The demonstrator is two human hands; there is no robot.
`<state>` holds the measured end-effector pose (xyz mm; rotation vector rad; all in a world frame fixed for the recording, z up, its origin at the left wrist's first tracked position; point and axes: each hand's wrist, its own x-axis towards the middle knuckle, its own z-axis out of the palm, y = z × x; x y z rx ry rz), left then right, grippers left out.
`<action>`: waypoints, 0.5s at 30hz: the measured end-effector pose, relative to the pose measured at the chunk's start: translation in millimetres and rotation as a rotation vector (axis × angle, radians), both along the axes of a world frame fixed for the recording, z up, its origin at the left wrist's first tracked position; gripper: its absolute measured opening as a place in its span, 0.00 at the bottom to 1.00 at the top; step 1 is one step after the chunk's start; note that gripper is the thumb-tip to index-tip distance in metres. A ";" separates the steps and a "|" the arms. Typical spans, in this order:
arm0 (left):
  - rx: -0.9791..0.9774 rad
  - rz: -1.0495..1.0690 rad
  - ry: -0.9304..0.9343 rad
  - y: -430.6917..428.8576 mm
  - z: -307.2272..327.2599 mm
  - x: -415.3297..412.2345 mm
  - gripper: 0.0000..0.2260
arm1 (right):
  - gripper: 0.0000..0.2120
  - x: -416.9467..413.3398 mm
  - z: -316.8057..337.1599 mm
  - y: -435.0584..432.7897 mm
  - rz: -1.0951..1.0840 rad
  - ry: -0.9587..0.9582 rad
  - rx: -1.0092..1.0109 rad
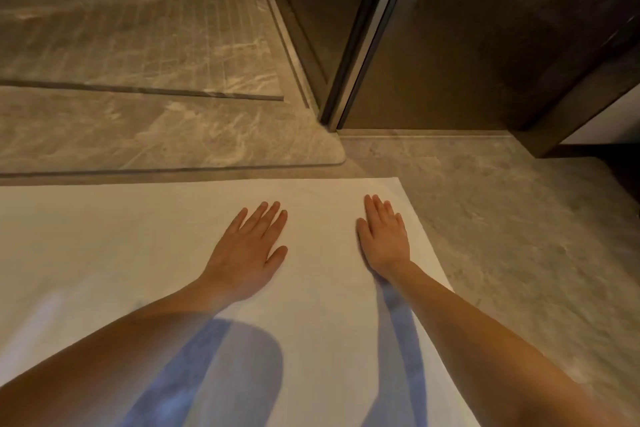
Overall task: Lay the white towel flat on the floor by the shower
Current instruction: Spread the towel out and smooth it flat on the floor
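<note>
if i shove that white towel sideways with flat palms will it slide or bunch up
The white towel looks thin and floppy, lying flush on the floor, so it would probably ripple ahead of a push. The marble floor looks smooth and polished, so it may also slide easily. With the left hand and right hand pressing flat, it likely drags along.

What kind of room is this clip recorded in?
Most likely a bathroom, at a walk-in shower: grey marble-look floor, a glass shower panel with a grooved wet area behind it, and a white towel spread like a bath mat under both hands.

Both hands, left and right, flat, palms down, fingers extended
</note>
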<state>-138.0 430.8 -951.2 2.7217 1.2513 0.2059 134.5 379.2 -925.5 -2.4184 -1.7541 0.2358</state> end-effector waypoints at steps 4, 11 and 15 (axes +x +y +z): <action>0.003 -0.002 -0.013 0.5 0.5 0.9 0.30 | 0.26 -38.7 8.4 20.1 0.305 0.040 0.096; -0.006 -0.005 -0.035 0.5 -0.8 0.4 0.30 | 0.25 -10.8 -4.5 41.7 0.269 0.034 0.026; -0.009 0.001 -0.044 0.6 -1.3 -0.7 0.30 | 0.26 39.7 -3.0 32.0 0.082 -0.004 -0.004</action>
